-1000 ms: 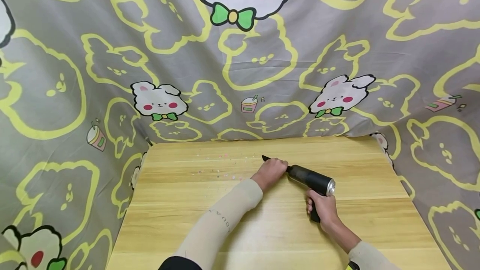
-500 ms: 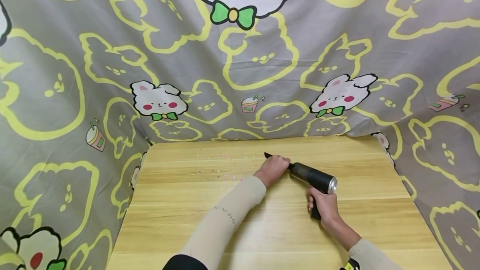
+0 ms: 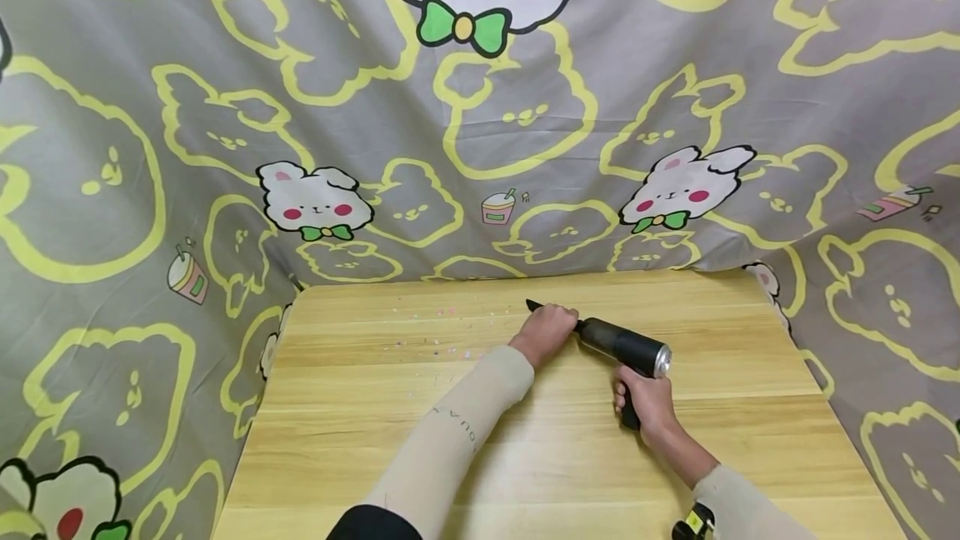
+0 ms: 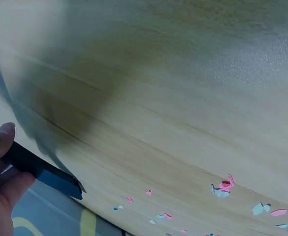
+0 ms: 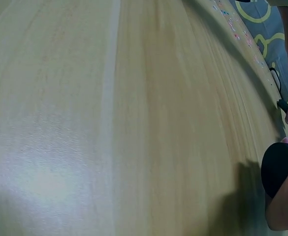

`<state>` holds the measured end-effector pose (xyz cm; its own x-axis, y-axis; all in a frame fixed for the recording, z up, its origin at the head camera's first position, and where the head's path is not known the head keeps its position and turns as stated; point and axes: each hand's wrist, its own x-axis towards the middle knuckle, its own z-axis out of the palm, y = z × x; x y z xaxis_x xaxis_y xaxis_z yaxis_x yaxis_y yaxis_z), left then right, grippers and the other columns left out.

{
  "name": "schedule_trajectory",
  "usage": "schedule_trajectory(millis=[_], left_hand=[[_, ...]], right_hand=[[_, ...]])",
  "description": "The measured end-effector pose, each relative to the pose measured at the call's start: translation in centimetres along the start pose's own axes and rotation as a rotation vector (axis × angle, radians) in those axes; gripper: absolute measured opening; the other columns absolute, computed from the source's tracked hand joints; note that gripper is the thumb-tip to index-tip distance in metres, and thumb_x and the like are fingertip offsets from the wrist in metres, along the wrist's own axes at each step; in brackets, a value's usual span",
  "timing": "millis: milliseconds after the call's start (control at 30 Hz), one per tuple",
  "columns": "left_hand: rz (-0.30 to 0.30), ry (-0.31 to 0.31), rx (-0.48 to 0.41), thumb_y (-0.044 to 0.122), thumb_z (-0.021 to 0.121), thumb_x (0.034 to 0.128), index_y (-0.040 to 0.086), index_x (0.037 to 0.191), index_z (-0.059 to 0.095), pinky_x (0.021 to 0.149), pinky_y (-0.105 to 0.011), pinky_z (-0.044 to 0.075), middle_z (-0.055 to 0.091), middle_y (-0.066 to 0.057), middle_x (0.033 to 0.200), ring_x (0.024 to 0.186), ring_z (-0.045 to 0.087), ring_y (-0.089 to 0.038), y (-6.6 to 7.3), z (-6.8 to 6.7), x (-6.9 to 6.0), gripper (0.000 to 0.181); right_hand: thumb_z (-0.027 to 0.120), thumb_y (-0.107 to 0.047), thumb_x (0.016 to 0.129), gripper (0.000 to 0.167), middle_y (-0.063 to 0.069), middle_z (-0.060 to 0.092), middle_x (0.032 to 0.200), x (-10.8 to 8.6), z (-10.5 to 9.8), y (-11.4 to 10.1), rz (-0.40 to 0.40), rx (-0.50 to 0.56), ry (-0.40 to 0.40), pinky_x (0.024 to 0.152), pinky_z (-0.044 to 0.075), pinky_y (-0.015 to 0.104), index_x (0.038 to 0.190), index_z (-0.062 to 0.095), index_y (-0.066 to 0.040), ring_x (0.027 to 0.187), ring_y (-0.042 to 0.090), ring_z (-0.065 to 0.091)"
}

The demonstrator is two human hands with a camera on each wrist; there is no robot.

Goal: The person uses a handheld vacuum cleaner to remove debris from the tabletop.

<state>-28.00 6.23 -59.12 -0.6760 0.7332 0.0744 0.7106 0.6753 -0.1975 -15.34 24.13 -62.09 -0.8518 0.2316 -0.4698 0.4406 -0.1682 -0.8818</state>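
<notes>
A black handheld vacuum cleaner (image 3: 618,342) with a silver end cap is held above the table. My right hand (image 3: 651,402) grips its handle, fingers curled round it. Farther forward, my left hand (image 3: 547,332) holds the flat black nozzle (image 4: 50,177); in the left wrist view the thumb and fingers pinch it, with its tip sticking out past them. Small pink, white and bluish paper scraps (image 4: 225,186) lie scattered on the table left of the nozzle. The right wrist view catches only part of the right hand (image 5: 286,201) and the handle's dark round end (image 5: 276,169).
The wooden table (image 3: 555,473) has a light grain. A grey curtain with yellow outlines and rabbit prints (image 3: 525,132) stands behind its back edge and along both sides. A black and yellow item (image 3: 693,522) sits at the right wrist.
Both hands and the vacuum cleaner have shifted only slightly, the left forearm a little to the right. Both grips stay the same, and the scraps look unchanged.
</notes>
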Motion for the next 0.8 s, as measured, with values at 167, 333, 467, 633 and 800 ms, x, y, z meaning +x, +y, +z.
schedule_trajectory(millis=[167, 333, 467, 633, 800], left_hand=[[-0.011, -0.008, -0.018, 0.007, 0.062, 0.1034, 0.015, 0.107, 0.075, 0.07, -0.019, 0.063, 0.08, 0.001, 0.097, 0.086, 0.077, -0.011, -0.2, -0.2, -0.1, 0.016], [-0.029, -0.024, -0.02, 0.007, 0.063, 0.1028, 0.014, 0.107, 0.075, 0.07, -0.021, 0.064, 0.08, 0.0, 0.098, 0.087, 0.078, -0.013, -0.5, -0.5, -0.4, 0.014], [-0.042, -0.018, -0.014, 0.007, 0.064, 0.1021, 0.013, 0.107, 0.075, 0.069, -0.021, 0.064, 0.08, -0.001, 0.097, 0.086, 0.077, -0.013, -0.9, -0.3, -0.8, 0.015], [-0.059, 0.023, -0.012, 0.005, 0.064, 0.1012, 0.012, 0.103, 0.076, 0.067, -0.023, 0.064, 0.08, -0.002, 0.093, 0.083, 0.077, -0.015, -1.4, -0.1, -1.3, 0.014], [-0.066, 0.03, -0.018, 0.006, 0.065, 0.101, 0.012, 0.102, 0.075, 0.066, -0.023, 0.064, 0.08, -0.003, 0.092, 0.082, 0.077, -0.015, -1.8, 0.0, -1.8, 0.012]], right_hand=[[0.064, -0.012, 0.097, 0.017, -0.002, 0.053, 0.057, 0.3, 0.1, -0.4, 0.012, 0.017, -0.019, 0.046, 0.052, 0.029, 0.089, 0.053, -0.001, 0.048, 0.013, 0.051], [0.064, -0.012, 0.097, 0.017, -0.002, 0.053, 0.058, 0.4, 0.3, -0.8, 0.035, 0.025, -0.051, 0.046, 0.05, 0.029, 0.088, 0.053, -0.004, 0.048, 0.013, 0.05], [0.064, -0.012, 0.097, 0.018, -0.001, 0.052, 0.058, 0.7, 0.7, -1.0, 0.048, 0.02, -0.067, 0.044, 0.049, 0.029, 0.086, 0.052, -0.005, 0.047, 0.013, 0.049], [0.065, -0.012, 0.097, 0.019, -0.002, 0.051, 0.058, 0.8, 1.3, -1.1, 0.049, 0.015, -0.08, 0.044, 0.049, 0.029, 0.083, 0.053, -0.005, 0.047, 0.013, 0.049], [0.065, -0.012, 0.096, 0.022, -0.001, 0.051, 0.058, 0.8, 1.7, -1.1, 0.05, 0.005, -0.092, 0.044, 0.049, 0.028, 0.079, 0.053, -0.005, 0.047, 0.013, 0.049]])
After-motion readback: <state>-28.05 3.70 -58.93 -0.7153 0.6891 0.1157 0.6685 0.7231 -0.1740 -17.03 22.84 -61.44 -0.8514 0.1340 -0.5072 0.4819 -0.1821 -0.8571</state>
